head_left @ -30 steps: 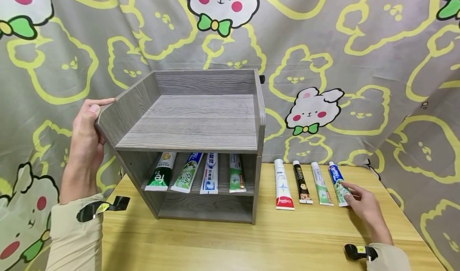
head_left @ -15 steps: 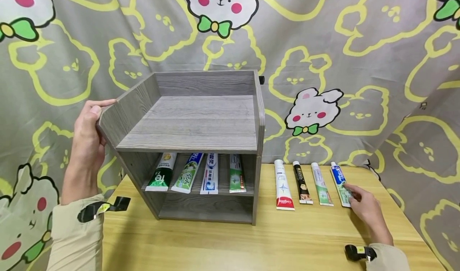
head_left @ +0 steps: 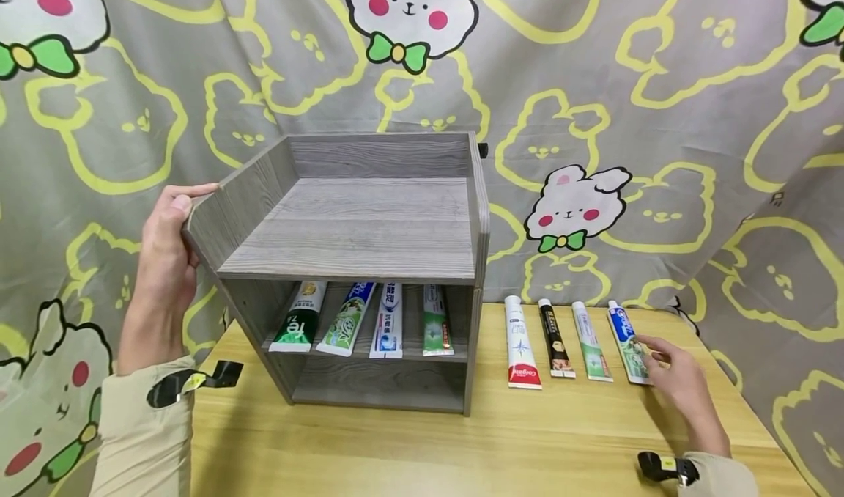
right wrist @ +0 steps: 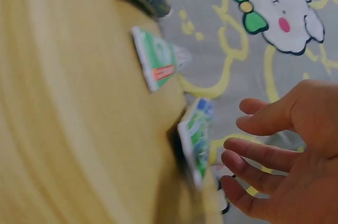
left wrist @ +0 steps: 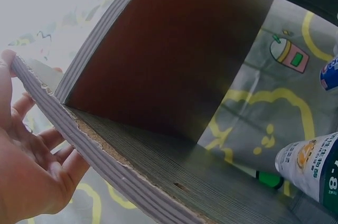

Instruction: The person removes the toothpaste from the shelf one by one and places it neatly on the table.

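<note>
My left hand (head_left: 164, 251) grips the upper front edge of the left side panel of a grey wooden shelf (head_left: 369, 222); in the left wrist view its thumb lies over that panel's edge and its fingers bend behind. At the right of the table my right hand (head_left: 679, 383) hovers beside a blue and green toothpaste tube (head_left: 626, 343). The right wrist view shows a gap between the relaxed fingertips (right wrist: 232, 163) and this blurred tube (right wrist: 196, 139). To its left lie a white and green tube (head_left: 592, 343), a black tube (head_left: 556, 339) and a white and red tube (head_left: 521, 343).
On the shelf's middle level lie a dark green tube (head_left: 298, 321), a blue and green tube (head_left: 346, 321), a white and blue tube (head_left: 387, 325) and a green and white tube (head_left: 436, 321). A patterned curtain (head_left: 666, 64) hangs behind the wooden table (head_left: 369, 457).
My right hand has come off the rightmost tube and sits slightly lower and to the right. The left hand keeps its grip on the shelf, and the head view has shifted a little.
</note>
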Demonstrator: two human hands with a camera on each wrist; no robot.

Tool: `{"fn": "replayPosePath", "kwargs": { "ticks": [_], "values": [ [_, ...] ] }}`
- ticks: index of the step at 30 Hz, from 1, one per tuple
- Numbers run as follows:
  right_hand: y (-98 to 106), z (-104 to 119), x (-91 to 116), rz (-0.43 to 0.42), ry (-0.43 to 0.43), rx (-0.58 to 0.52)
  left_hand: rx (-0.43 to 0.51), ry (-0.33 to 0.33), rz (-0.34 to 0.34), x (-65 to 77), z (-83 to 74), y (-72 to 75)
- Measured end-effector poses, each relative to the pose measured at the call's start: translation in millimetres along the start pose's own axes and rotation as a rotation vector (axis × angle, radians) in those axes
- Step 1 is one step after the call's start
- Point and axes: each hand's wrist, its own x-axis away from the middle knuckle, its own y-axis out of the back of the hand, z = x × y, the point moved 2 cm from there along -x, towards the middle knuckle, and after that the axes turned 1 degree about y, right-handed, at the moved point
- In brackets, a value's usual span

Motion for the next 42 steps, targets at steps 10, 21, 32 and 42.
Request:
{"fn": "replayPosePath", "kwargs": {
  "ticks": [10,21,32,42],
  "values": [
    [16,34,4,-0.035,0.123,-0.019,-0.010,-0.009,-0.008,-0.8,-0.2,-0.2],
    [42,95,20,-0.172,0.291,-0.072,-0.035,-0.006,-0.013,-0.6,0.4,-0.5],
    [47,159,45,-0.149,0.439,-0.079,-0.030,-0.012,-0.012,-0.8,0.6,-0.1],
    [47,218,74,-0.155,0.614,-0.121,-0.021,-0.013,-0.011,-0.9,0.9,0.5]
  ]
}}
